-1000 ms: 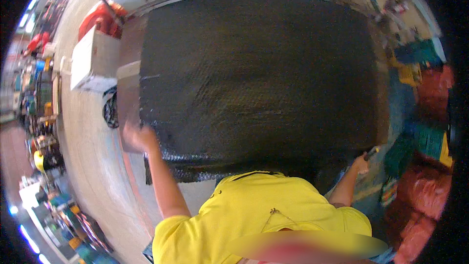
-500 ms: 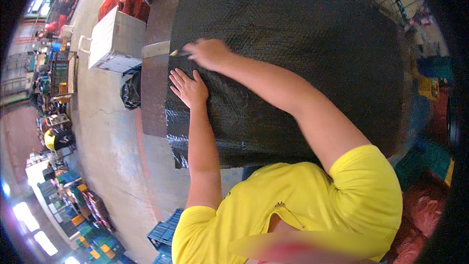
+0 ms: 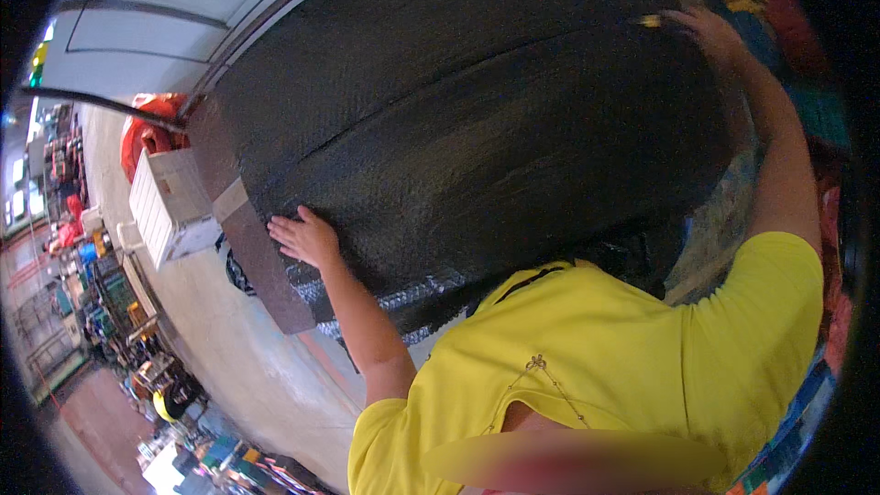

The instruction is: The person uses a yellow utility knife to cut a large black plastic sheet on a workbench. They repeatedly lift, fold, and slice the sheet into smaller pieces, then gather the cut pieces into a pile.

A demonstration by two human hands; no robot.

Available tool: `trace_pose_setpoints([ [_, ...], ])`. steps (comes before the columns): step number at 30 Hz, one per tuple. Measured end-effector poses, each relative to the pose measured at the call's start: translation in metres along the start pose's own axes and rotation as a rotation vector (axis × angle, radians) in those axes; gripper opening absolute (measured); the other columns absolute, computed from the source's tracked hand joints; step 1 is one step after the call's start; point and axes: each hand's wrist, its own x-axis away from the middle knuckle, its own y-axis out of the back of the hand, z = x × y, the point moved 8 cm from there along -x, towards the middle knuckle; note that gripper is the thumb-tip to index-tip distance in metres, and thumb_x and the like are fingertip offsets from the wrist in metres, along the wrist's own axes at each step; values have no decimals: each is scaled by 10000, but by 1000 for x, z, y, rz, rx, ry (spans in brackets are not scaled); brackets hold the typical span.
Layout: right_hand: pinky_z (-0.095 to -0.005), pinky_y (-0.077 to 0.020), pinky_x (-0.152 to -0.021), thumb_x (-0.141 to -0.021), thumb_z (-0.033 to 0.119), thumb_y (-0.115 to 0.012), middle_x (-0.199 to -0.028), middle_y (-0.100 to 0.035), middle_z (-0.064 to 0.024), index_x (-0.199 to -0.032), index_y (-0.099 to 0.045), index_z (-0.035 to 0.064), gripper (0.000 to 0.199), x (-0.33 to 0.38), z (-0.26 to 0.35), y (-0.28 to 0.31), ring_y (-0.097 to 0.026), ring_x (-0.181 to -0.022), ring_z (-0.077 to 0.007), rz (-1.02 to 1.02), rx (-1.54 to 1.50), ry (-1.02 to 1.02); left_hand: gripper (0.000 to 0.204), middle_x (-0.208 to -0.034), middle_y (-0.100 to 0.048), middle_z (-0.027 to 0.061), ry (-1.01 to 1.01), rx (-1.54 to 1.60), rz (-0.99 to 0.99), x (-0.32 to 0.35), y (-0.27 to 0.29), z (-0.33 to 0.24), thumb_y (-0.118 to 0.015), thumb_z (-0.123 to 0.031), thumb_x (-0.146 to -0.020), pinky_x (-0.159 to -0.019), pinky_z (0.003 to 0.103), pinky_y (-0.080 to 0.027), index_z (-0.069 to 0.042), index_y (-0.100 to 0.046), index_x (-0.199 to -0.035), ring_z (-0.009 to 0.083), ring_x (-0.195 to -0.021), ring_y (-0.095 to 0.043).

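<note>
Sheeting (image 3: 440, 110) supports left hand (image 3: 307, 237), spread flat near its left edge. Right hand (image 3: 706, 32) holds yellow-tipped tool (image 3: 650, 21) at sheeting's far right.

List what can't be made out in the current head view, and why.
All in the head view:
- Yellow-tipped tool in the right hand: exact type; too small and blurred, partly covered by fingers.
- Black sheet: far side; cut off by the picture's upper edge.
- Left hand: palm; hidden beneath its own back.
- Black bag: part hidden by the brown board.
</note>
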Motion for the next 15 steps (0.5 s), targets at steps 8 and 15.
trace_pose_setpoints([
  [8, -457, -458, -939, -942, 116, -425, -1247, -562, -222, -1398, -401, 159, 459, 93, 83, -9, -580, -1080, -403, -547, -492, -745, 974, -1492, -221, 221, -174, 73, -110, -19, 61, -111, -757, -326, -716, -1062, 629, -211, -36, -203, -1463, 432, -1395, -137],
  [15, -473, -525, -777, -941, 181, -470, -966, -606, -212, -1438, -340, 299, 527, -8, 359, 55, -626, -852, -394, -277, -961, -370, 853, -1559, -177, 45, -1642, 169, 142, 115, 68, -377, -800, -142, -646, -1130, 614, -111, -371, -427, -1378, 362, -1445, -17],
])
